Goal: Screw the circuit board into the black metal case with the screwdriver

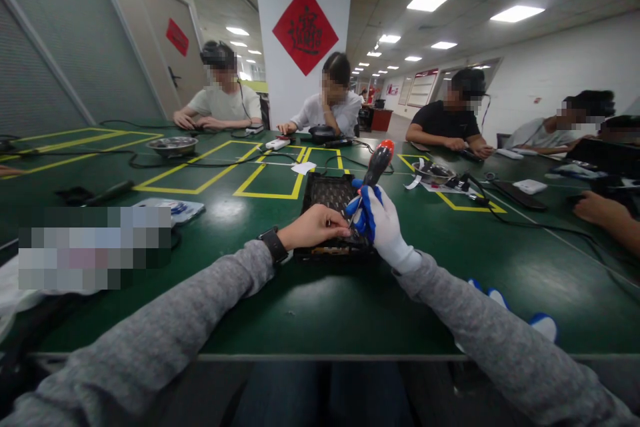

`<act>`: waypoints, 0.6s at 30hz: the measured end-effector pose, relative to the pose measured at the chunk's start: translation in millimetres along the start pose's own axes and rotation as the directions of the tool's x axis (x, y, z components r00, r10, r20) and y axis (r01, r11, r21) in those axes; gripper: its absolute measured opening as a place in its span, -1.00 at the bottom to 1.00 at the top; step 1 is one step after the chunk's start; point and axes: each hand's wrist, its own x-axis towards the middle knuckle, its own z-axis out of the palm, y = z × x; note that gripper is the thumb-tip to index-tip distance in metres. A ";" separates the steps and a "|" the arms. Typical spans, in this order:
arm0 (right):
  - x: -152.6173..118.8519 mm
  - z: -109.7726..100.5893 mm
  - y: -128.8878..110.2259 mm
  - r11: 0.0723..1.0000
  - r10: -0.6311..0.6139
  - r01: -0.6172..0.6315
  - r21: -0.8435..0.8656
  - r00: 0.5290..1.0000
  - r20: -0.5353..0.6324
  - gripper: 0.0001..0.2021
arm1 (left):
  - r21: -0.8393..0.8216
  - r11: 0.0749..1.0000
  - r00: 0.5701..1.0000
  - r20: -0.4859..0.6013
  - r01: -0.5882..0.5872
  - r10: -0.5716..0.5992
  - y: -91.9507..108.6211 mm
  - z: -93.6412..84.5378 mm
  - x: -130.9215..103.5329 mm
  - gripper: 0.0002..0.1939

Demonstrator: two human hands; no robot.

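Note:
A screwdriver (379, 163) with a black handle and orange-red end slants down from my right hand (387, 223), which is closed around it in a white and blue glove. Its lower end is partly hidden by the gloved fingers. My left hand (316, 227), bare with a black watch at the wrist, reaches in from the left with its fingertips pinched together near the screwdriver's lower end. What those fingertips hold, if anything, is too small to tell. Beneath both hands lies a black slotted case (323, 190) on the green table (240, 320).
A metal bowl (173, 146) stands far left, another bowl (435, 173) beyond my right hand. A white and blue glove (543, 325) lies partly behind my right forearm. Cables (215, 163) cross the table among yellow tape outlines. Several people sit around it.

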 end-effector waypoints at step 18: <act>-0.4 2.6 2.8 0.990 0.041 -0.053 0.128 0.995 0.091 -0.63 | -0.006 1.000 1.000 -0.018 0.004 -0.004 -1.4 3.0 1.3 -0.73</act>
